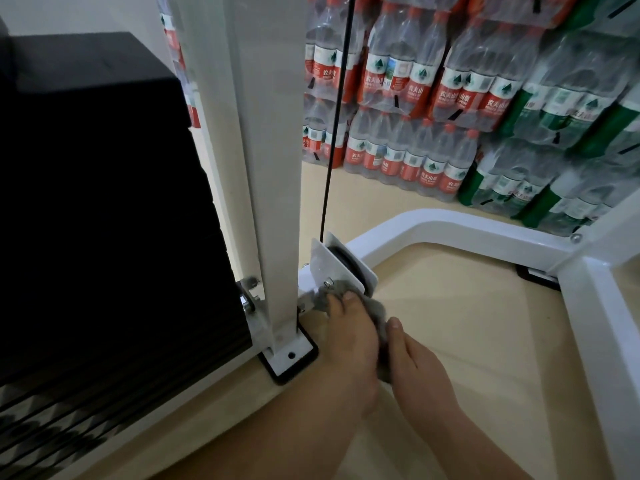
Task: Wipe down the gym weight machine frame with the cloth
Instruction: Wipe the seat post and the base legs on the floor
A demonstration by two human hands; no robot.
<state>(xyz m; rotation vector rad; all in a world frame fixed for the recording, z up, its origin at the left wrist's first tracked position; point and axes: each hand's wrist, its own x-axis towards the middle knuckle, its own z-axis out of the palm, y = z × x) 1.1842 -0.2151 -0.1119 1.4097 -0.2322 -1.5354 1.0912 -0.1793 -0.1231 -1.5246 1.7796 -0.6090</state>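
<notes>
Nearest, just right of the foot of the white upright post [277, 202], the left hand [349, 337] lies over a bunched grey cloth [378, 310], fingers bent down on it and pressing it against the base of the pulley bracket [341, 271]. The right hand [414, 362] sits touching the left hand's far side from the post, its thumb laid along the cloth's trailing end and pinching it between the two hands. The cloth looks soft and fuzzy; the frame is smooth, glossy white-painted square tube. The post stands on a flat bolted foot plate [290, 355] with a black rubber pad under it, on a pale tan floor [457, 323]. Left of the post rises the dark, ribbed weight stack [104, 209]. The bracket is two flat white plates holding a black pulley wheel [341, 258], from which a thin black cable [332, 133] runs straight up beside the post. Right of the post a rounded white base tube [450, 221] curves away. Behind the post, shrink-wrapped packs of water bottles [433, 98] are stacked, red-labelled ones nearer it, green-labelled ones farther right.
</notes>
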